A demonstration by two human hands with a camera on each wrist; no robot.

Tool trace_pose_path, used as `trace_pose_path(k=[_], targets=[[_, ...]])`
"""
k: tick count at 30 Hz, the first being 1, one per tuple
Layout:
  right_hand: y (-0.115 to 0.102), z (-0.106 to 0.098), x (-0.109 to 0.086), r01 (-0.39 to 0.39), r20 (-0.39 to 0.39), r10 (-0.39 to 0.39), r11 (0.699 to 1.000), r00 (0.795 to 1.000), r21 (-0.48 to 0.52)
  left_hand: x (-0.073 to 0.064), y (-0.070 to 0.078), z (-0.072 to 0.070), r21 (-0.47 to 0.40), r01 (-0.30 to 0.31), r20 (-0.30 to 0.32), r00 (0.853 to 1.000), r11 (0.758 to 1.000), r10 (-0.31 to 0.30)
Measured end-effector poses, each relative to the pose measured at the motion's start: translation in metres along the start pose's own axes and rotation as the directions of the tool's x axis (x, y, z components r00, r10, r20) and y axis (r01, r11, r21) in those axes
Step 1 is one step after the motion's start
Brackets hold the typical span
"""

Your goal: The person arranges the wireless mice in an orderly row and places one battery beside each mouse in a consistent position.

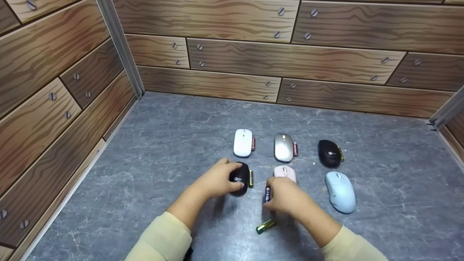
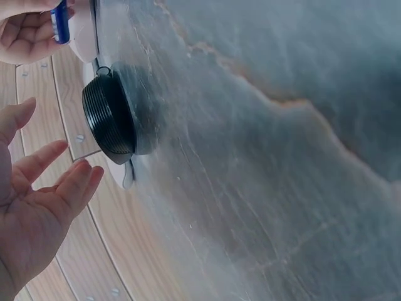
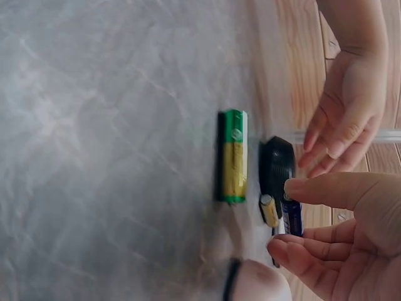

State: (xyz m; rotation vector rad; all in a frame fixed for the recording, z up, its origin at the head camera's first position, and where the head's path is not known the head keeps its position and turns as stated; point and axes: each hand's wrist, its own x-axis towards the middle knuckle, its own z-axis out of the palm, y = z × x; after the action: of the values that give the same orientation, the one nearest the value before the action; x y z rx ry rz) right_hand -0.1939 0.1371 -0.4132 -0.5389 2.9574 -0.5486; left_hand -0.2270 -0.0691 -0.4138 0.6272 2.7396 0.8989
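Observation:
My left hand hovers over a black mouse; the left wrist view shows the fingers spread and a gap between them and the mouse. Between thumb and fingers, my right hand pinches a dark blue battery, also clear in the right wrist view as a blue cylinder. Behind that hand lies a pink mouse, partly covered by it. A yellow battery lies along the black mouse's right side. Nearer me, a green and gold battery rests on the grey surface.
Farther back stand a white mouse and a silver mouse, each with a red battery beside it. Another black mouse has a yellowish battery at its side. A light blue mouse lies at right. Wood-patterned walls border the surface.

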Motion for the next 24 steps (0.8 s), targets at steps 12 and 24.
trace_pose_path(k=[12,24], targets=[[0.022,-0.03,0.003,-0.097,0.045,0.092,0.987,0.995,0.127,0.013,0.01,0.003,-0.003,0.021,0.038,0.999,1.0,-0.02],[0.058,-0.045,0.001,-0.075,-0.02,0.078,0.989,0.997,0.127,0.027,0.026,0.009,0.068,-0.024,0.039,0.999,0.997,0.021]])
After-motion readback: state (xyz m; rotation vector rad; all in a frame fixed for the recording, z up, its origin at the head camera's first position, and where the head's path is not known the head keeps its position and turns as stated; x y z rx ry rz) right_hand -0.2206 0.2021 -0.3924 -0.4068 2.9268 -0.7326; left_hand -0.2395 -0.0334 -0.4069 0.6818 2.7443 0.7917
